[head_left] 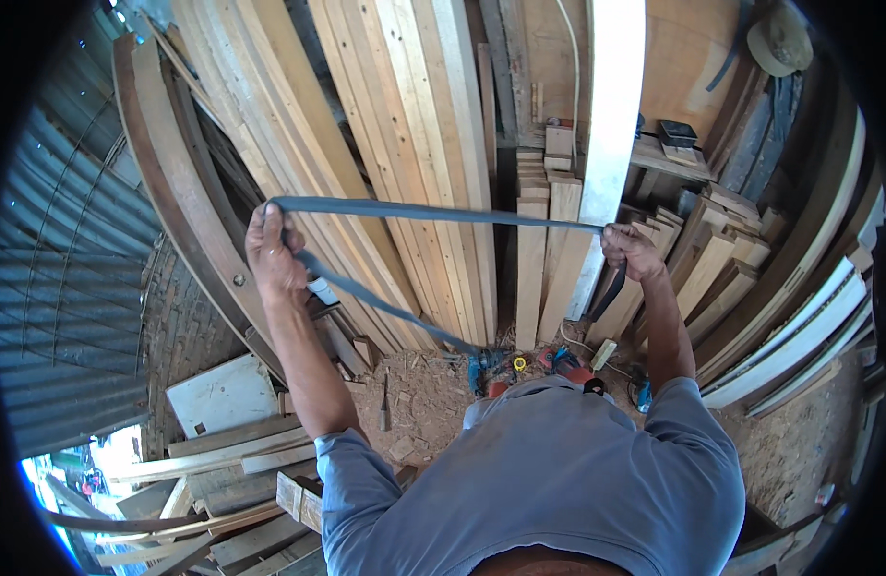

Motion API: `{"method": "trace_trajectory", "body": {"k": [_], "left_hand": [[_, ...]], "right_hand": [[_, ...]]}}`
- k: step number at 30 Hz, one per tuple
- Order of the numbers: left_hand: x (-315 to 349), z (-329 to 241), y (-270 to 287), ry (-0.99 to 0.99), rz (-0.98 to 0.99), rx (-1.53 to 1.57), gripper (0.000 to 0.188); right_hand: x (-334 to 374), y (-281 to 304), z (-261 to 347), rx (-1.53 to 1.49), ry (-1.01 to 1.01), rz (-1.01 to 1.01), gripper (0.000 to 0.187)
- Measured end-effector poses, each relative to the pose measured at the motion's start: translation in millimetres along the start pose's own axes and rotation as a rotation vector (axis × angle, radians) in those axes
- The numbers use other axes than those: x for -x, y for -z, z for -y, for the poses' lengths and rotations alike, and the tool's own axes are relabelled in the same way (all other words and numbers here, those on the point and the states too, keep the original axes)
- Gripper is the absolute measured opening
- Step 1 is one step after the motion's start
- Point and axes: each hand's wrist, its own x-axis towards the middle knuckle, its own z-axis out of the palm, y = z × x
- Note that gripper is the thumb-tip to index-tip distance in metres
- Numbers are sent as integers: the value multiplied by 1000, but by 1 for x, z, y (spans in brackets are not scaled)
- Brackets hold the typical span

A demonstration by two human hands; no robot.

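A long, dark grey flat strip [414, 209] that looks like rubber or webbing is stretched nearly level between my raised hands. At the left, my left hand [276, 252] is closed around it, and the strip bends over the top of the fist. A second length slants from there down toward the floor near the middle. My right hand [631, 252] grips the strip at the right, with a short tail hanging below the fist. Behind the strip lean long wooden boards [414, 144]; neither hand touches them.
Blue power tools [476, 372] and a yellow ring [520, 364] lie on the shaving-covered floor by my feet. A chisel-like tool [384, 408] lies left of them. Stacked timber offcuts [721, 240] stand at the right; a board pile [241, 451] lies lower left.
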Motion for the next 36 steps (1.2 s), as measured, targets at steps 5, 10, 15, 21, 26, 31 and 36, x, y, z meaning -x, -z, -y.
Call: {"method": "trace_trajectory", "body": {"k": [5,10,15,21,26,31,36], "left_hand": [[9,4,19,71,-33,-44,18],[11,12,33,116,-110,-5,20],[11,15,47,113,-151,-20,20],[7,11,54,71,-175,7,18],[0,7,55,33,-145,68,16],[-5,3,47,-4,-98,60,15],[-18,0,36,-39,-70,19,13]], "right_hand": [[-2,-2,6,-155,133,-63,34],[-1,-9,12,-132,148,-139,31],[2,-7,14,-121,219,-92,22],[15,3,13,-83,173,-144,19],[25,11,7,-26,190,-200,21],[32,31,-2,-18,239,-299,17],[36,47,-8,136,244,-484,17]]}}
